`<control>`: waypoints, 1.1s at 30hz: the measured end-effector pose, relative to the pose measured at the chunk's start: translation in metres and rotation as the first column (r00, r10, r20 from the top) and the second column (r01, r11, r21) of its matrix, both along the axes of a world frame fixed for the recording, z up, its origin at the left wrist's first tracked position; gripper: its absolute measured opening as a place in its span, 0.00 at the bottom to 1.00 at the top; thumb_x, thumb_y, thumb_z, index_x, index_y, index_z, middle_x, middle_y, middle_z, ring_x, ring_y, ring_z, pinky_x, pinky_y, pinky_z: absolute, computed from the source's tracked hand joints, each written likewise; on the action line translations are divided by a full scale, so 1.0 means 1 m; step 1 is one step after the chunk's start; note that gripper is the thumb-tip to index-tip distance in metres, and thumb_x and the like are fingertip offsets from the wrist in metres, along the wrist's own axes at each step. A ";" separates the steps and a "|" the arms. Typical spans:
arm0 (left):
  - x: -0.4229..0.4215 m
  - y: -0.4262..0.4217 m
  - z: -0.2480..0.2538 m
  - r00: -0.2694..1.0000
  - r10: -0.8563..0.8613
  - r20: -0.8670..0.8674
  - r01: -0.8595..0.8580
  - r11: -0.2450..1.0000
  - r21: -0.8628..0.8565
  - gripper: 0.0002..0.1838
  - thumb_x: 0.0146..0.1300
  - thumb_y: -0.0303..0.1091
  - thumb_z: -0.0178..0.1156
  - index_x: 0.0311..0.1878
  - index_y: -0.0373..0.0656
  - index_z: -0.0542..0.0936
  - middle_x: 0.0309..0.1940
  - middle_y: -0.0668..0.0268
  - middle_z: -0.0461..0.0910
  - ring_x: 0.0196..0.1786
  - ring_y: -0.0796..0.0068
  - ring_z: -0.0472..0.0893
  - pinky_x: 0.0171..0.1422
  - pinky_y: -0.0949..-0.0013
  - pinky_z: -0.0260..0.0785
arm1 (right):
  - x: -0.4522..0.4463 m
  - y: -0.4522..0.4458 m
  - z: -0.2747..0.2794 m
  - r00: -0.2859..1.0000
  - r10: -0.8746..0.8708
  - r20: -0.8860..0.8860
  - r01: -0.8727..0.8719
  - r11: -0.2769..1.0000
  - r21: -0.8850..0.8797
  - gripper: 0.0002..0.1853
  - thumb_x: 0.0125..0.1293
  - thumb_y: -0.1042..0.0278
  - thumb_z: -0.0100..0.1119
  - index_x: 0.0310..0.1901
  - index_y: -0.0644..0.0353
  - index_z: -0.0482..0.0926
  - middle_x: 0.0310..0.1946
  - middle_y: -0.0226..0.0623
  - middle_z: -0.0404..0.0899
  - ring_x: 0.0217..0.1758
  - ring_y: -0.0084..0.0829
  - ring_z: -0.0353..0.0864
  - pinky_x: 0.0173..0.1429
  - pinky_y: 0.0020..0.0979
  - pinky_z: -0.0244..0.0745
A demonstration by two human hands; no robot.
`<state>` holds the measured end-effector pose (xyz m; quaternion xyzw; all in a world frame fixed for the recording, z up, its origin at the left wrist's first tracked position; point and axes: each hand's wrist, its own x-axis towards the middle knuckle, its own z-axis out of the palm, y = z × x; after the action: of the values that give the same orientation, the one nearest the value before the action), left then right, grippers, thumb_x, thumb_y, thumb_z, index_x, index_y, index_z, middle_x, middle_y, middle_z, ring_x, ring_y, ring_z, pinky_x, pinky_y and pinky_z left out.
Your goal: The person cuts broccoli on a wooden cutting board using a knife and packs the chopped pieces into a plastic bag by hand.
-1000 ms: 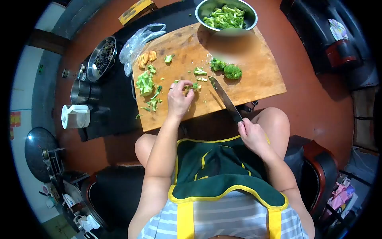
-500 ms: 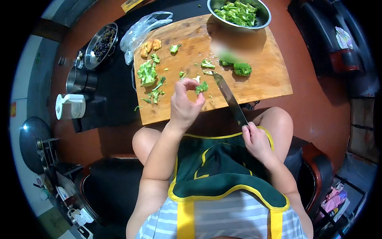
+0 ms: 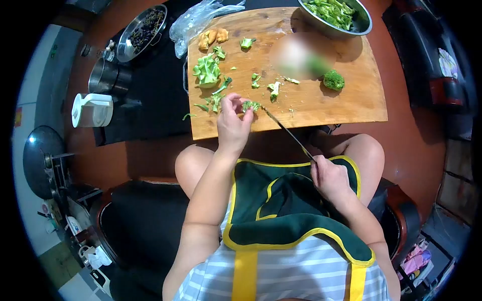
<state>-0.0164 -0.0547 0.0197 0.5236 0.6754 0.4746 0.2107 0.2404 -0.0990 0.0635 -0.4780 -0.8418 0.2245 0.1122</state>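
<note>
Left hand (image 3: pixel 233 122) is pinching a small broccoli floret (image 3: pixel 250 106) near the cutting board's (image 3: pixel 346 109) 7 o'clock edge. Right hand (image 3: pixel 331 179) is gripping the knife (image 3: pixel 287 130), its tip pointing toward 11 o'clock, just beside the floret. Broccoli stem (image 3: pixel 207 71) is lying at 9 o'clock; metal bowl (image 3: pixel 341 31) is holding cut broccoli (image 3: pixel 329 12) at 1 o'clock.

The long, dark-bladed knife (image 3: pixel 288 131) has swung toward 8 o'clock and turned nearly edge-on, its tip now at the small green broccoli floret (image 3: pixel 250 106) in the left hand (image 3: pixel 233 122). That hand has shifted toward 9 o'clock, uncovering a pale broccoli stem piece (image 3: pixel 274 90) at 1 o'clock.
</note>
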 end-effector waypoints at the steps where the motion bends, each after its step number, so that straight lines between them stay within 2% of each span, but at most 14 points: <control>1: -0.002 0.002 -0.002 0.999 0.010 -0.033 -0.010 1.000 -0.018 0.22 0.56 0.23 0.63 0.50 0.38 0.65 0.35 0.60 0.81 0.33 0.77 0.79 0.42 0.73 0.73 | -0.001 0.000 -0.001 0.999 0.014 0.051 -0.015 1.000 0.018 0.06 0.62 0.67 0.54 0.33 0.60 0.70 0.21 0.44 0.76 0.20 0.44 0.77 0.23 0.39 0.73; 4: -0.002 0.007 -0.004 1.000 0.031 0.003 -0.031 0.990 -0.141 0.24 0.54 0.25 0.64 0.51 0.38 0.64 0.33 0.62 0.82 0.31 0.77 0.78 0.39 0.74 0.73 | -0.005 0.000 -0.002 0.978 0.034 0.208 -0.045 0.998 0.047 0.07 0.61 0.68 0.54 0.31 0.59 0.69 0.20 0.42 0.75 0.19 0.41 0.77 0.21 0.38 0.72; 8: 0.000 0.011 -0.015 0.996 0.040 0.076 -0.027 0.984 -0.177 0.26 0.53 0.25 0.64 0.52 0.38 0.63 0.34 0.61 0.81 0.30 0.79 0.77 0.37 0.74 0.72 | -0.010 0.003 -0.005 0.947 0.054 0.316 -0.065 0.998 0.026 0.07 0.62 0.68 0.52 0.31 0.59 0.67 0.19 0.42 0.73 0.19 0.41 0.77 0.19 0.38 0.71; 10: 0.002 0.011 -0.012 0.994 0.055 0.096 -0.037 0.983 -0.182 0.27 0.53 0.24 0.64 0.53 0.38 0.62 0.34 0.61 0.80 0.31 0.79 0.77 0.36 0.75 0.72 | -0.014 0.003 -0.003 0.947 0.055 0.316 -0.060 0.998 0.006 0.06 0.62 0.68 0.52 0.32 0.60 0.67 0.18 0.42 0.73 0.19 0.41 0.77 0.19 0.38 0.72; 13: 0.003 0.010 -0.010 0.979 0.098 0.181 -0.064 0.980 -0.187 0.26 0.53 0.25 0.63 0.52 0.38 0.62 0.30 0.61 0.78 0.31 0.72 0.79 0.37 0.70 0.72 | -0.018 0.001 0.000 0.947 0.062 0.315 -0.062 0.998 -0.011 0.06 0.62 0.68 0.51 0.32 0.60 0.67 0.19 0.43 0.74 0.19 0.41 0.78 0.20 0.38 0.72; 16: 0.001 0.009 -0.012 0.978 0.077 0.194 -0.036 0.978 -0.205 0.26 0.51 0.20 0.64 0.51 0.37 0.61 0.33 0.63 0.74 0.33 0.79 0.76 0.35 0.78 0.73 | -0.021 0.000 0.003 0.946 0.072 0.316 -0.056 0.997 -0.061 0.06 0.62 0.69 0.51 0.33 0.61 0.67 0.20 0.44 0.75 0.20 0.42 0.78 0.21 0.38 0.73; 22: 0.005 0.004 -0.008 0.991 0.037 0.128 -0.007 0.975 -0.223 0.25 0.52 0.20 0.65 0.49 0.38 0.62 0.36 0.63 0.74 0.35 0.79 0.77 0.38 0.76 0.76 | -0.026 0.004 0.011 0.943 0.110 0.313 -0.049 0.979 -0.196 0.05 0.60 0.72 0.50 0.33 0.64 0.67 0.21 0.49 0.77 0.23 0.46 0.80 0.25 0.42 0.75; 25: 0.005 0.004 -0.011 0.991 0.043 0.123 -0.019 0.981 -0.193 0.23 0.52 0.23 0.65 0.47 0.39 0.63 0.31 0.63 0.76 0.30 0.75 0.78 0.37 0.72 0.73 | -0.029 0.013 0.022 0.941 0.145 0.306 -0.061 0.961 -0.268 0.05 0.59 0.73 0.49 0.33 0.65 0.68 0.21 0.52 0.78 0.24 0.47 0.80 0.27 0.43 0.75; 26: 0.004 0.004 -0.010 0.992 0.035 0.119 -0.009 0.977 -0.211 0.23 0.52 0.23 0.65 0.46 0.39 0.63 0.33 0.62 0.76 0.31 0.75 0.78 0.37 0.72 0.73 | -0.030 0.016 0.024 0.938 0.159 0.307 -0.066 0.954 -0.293 0.04 0.59 0.74 0.49 0.33 0.66 0.68 0.21 0.53 0.78 0.24 0.48 0.80 0.28 0.44 0.75; 29: 0.002 0.003 -0.014 0.993 0.025 0.116 -0.001 0.980 -0.199 0.24 0.51 0.22 0.66 0.47 0.39 0.63 0.33 0.62 0.76 0.32 0.75 0.78 0.37 0.72 0.73 | -0.027 0.022 0.024 0.937 0.173 0.304 -0.080 0.952 -0.295 0.05 0.58 0.74 0.49 0.33 0.67 0.69 0.22 0.55 0.78 0.25 0.49 0.81 0.29 0.44 0.76; 30: 0.002 0.003 -0.010 0.990 0.029 0.137 0.001 0.977 -0.214 0.23 0.52 0.21 0.65 0.46 0.40 0.63 0.36 0.61 0.75 0.34 0.76 0.77 0.37 0.72 0.73 | -0.025 0.024 0.023 0.943 0.145 0.300 -0.051 0.952 -0.301 0.06 0.60 0.72 0.49 0.33 0.67 0.70 0.21 0.55 0.78 0.26 0.51 0.80 0.31 0.46 0.76; 33: -0.013 -0.001 -0.028 0.938 0.010 0.347 0.026 0.995 -0.098 0.22 0.54 0.19 0.63 0.47 0.41 0.62 0.40 0.60 0.74 0.40 0.76 0.76 0.38 0.72 0.73 | -0.025 0.038 0.027 0.962 0.112 0.249 -0.018 0.935 -0.353 0.09 0.63 0.68 0.48 0.32 0.66 0.71 0.21 0.54 0.77 0.27 0.52 0.80 0.34 0.48 0.76</control>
<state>-0.0297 -0.0554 -0.0084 0.4231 0.6488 0.5238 0.3546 0.2151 -0.0606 0.0908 -0.4877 -0.8116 0.3072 -0.0952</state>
